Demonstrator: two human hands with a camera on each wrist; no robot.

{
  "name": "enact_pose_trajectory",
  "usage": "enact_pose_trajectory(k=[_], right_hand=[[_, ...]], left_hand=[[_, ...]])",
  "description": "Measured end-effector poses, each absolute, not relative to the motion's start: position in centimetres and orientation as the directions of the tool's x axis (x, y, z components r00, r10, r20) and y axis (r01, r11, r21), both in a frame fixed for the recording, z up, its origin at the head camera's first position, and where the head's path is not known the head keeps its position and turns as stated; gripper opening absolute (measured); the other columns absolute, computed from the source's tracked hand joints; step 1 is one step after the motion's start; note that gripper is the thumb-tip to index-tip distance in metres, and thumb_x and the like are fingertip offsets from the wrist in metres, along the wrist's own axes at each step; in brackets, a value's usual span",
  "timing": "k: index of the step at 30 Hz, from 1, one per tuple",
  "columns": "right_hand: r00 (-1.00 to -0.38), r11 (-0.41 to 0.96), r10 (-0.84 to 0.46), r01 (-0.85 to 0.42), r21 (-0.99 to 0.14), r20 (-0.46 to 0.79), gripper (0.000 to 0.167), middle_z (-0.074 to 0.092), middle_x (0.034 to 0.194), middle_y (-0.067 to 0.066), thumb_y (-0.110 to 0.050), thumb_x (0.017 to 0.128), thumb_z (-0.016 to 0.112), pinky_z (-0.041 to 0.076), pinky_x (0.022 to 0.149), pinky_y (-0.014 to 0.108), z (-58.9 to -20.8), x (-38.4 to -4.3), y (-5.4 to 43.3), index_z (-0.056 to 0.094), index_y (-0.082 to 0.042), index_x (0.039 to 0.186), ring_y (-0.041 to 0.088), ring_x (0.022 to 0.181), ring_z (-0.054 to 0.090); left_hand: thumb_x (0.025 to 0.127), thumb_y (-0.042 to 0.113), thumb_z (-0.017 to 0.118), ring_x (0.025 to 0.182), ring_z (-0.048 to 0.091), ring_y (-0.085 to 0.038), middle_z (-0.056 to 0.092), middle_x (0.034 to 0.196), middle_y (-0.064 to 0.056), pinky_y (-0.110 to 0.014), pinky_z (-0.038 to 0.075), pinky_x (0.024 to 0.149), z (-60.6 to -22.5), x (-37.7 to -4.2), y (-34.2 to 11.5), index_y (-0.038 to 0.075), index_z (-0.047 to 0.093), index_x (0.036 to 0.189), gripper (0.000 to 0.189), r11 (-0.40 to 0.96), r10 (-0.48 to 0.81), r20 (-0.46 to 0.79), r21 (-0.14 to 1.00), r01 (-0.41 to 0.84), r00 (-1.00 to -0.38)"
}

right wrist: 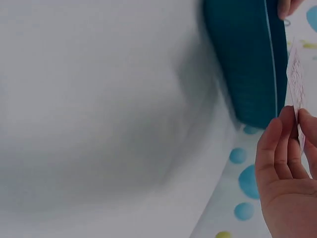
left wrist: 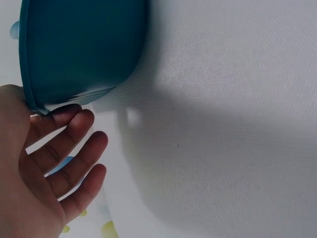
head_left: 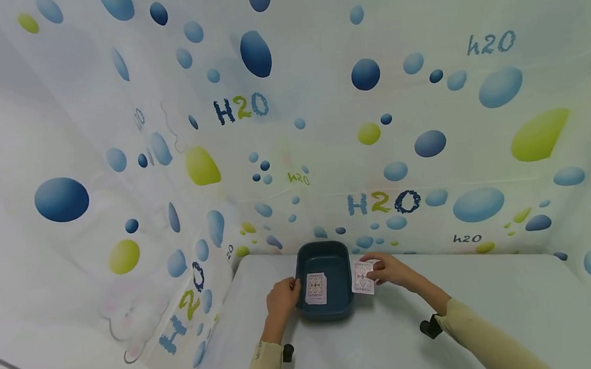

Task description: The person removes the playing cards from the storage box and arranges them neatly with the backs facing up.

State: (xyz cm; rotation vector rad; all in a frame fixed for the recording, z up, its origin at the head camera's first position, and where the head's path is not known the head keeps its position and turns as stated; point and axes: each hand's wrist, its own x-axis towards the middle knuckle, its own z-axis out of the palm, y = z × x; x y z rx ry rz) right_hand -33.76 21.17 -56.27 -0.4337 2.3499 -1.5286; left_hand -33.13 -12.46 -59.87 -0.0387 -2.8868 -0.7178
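Note:
A dark teal plastic bin (head_left: 342,312) stands on the white table, with a stack of playing cards (head_left: 315,288) lying back-side up inside it. My left hand (head_left: 282,298) pinches the bin's left rim; in the left wrist view its index finger touches the rim from outside, the other fingers are loosely bent and the thumb is mostly hidden. Just right of the bin, my right hand (head_left: 389,270) holds a playing card (head_left: 362,277) with a red patterned back between thumb and fingers. In the right wrist view this card (right wrist: 296,79) is seen nearly edge-on, close to the bin's wall.
The white table (head_left: 386,342) reaches to a back wall covered in white sheeting (head_left: 319,149) with blue and green drops and H2O lettering. More of this sheeting rises close on the left. Black wrist mounts (head_left: 430,327) hang under both forearms.

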Motion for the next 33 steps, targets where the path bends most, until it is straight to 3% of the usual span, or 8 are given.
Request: enact_pose_trajectory(k=[9,13,18,22,28,33], right_hand=[[-0.928,0.463,-0.372,-0.164,-0.871,-0.024,0.042,0.057,0.080,0.006,-0.007,0.094,0.067,0.054,0.069,0.035,-59.9,-33.9,23.5,0.054,-0.003,0.134,0.017,0.074,0.055],[-0.939,0.547,-0.343,-0.203,-0.812,0.004,0.041,0.057,0.082,0.003,-0.006,0.094,0.068,0.048,0.063,0.027,-61.5,-34.0,23.0,0.056,-0.005,0.132,0.015,0.072,0.052],[-0.951,0.651,-0.306,-0.249,-0.718,0.052,0.039,0.061,0.087,0.004,-0.002,0.091,0.068,0.044,0.066,0.027,-62.2,-34.0,22.0,0.057,-0.005,0.128,0.013,0.075,0.052],[-0.954,0.733,-0.286,-0.277,-0.621,0.087,0.036,0.063,0.094,0.007,-0.001,0.087,0.072,0.047,0.070,0.033,-62.5,-33.9,21.5,0.060,-0.004,0.121,0.015,0.079,0.053],[-0.962,0.801,-0.249,-0.270,-0.535,0.112,0.033,0.060,0.105,0.018,-0.004,0.081,0.079,0.050,0.084,0.050,-62.3,-33.7,21.1,0.068,0.001,0.112,0.030,0.092,0.059],[-0.964,0.830,-0.254,-0.261,-0.493,0.082,0.032,0.060,0.107,0.018,-0.007,0.084,0.077,0.050,0.085,0.051,-62.2,-33.7,20.9,0.071,0.001,0.114,0.033,0.096,0.059]], left_hand=[[0.100,0.032,0.058,0.055,0.047,-0.015,0.057,0.064,0.000,-0.032,0.035,0.050,-60.0,-33.3,-12.6,0.014,0.060,0.074,0.032,0.880,-0.009,0.164,0.471,0.070,-0.986],[0.100,0.032,0.059,0.055,0.047,-0.015,0.057,0.065,0.001,-0.032,0.035,0.050,-60.0,-33.3,-12.7,0.014,0.060,0.074,0.032,0.876,-0.010,0.150,0.478,0.064,-0.989],[0.100,0.033,0.058,0.056,0.048,-0.015,0.057,0.064,0.001,-0.032,0.036,0.051,-60.0,-33.4,-12.8,0.014,0.061,0.075,0.031,0.881,-0.010,0.147,0.470,0.061,-0.989],[0.100,0.034,0.058,0.056,0.048,-0.014,0.057,0.064,0.002,-0.031,0.036,0.052,-60.1,-33.4,-12.7,0.014,0.061,0.076,0.031,0.878,-0.014,0.150,0.475,0.059,-0.989],[0.100,0.032,0.058,0.056,0.048,-0.015,0.056,0.064,0.001,-0.031,0.035,0.051,-60.1,-33.4,-12.6,0.014,0.060,0.074,0.032,0.871,-0.018,0.144,0.487,0.055,-0.989],[0.100,0.032,0.058,0.056,0.048,-0.016,0.056,0.064,0.000,-0.031,0.036,0.051,-60.1,-33.3,-12.7,0.013,0.060,0.075,0.032,0.870,-0.022,0.143,0.490,0.052,-0.989]])
